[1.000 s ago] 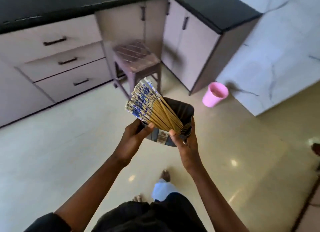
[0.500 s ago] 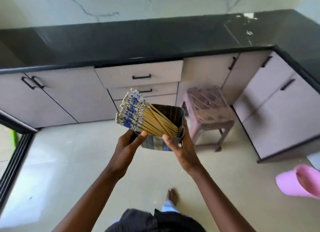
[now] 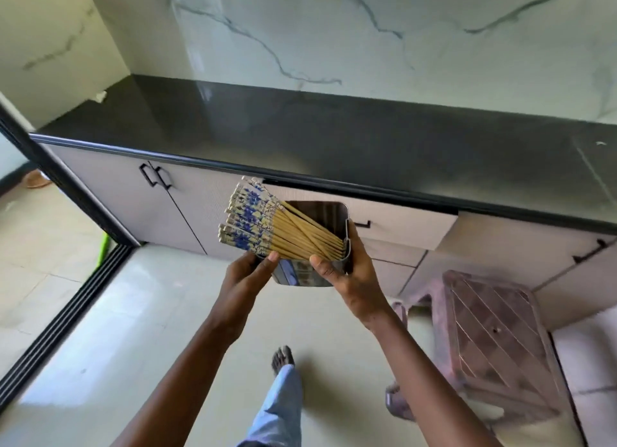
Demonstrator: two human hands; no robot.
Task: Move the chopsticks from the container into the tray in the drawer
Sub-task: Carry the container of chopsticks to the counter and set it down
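A dark metal container (image 3: 320,212) hangs in front of me, held from both sides. My left hand (image 3: 245,276) grips its left lower edge and my right hand (image 3: 347,273) wraps its right side. Several bamboo chopsticks (image 3: 267,226) with blue-and-white patterned ends fan out of it toward the upper left. Just behind the container is a shut drawer (image 3: 400,222) with a black handle, under the counter. No tray is visible.
A black countertop (image 3: 334,139) runs across in front of a marble wall. Grey cabinet doors (image 3: 133,192) stand at the left. A purple plastic stool (image 3: 494,343) stands on the floor at the right. A black sliding-door track (image 3: 56,316) runs at the left.
The view has swung left and closer to the counter. The container with chopsticks stays held in both hands, now right in front of the top drawer. The pink bucket has left the view.
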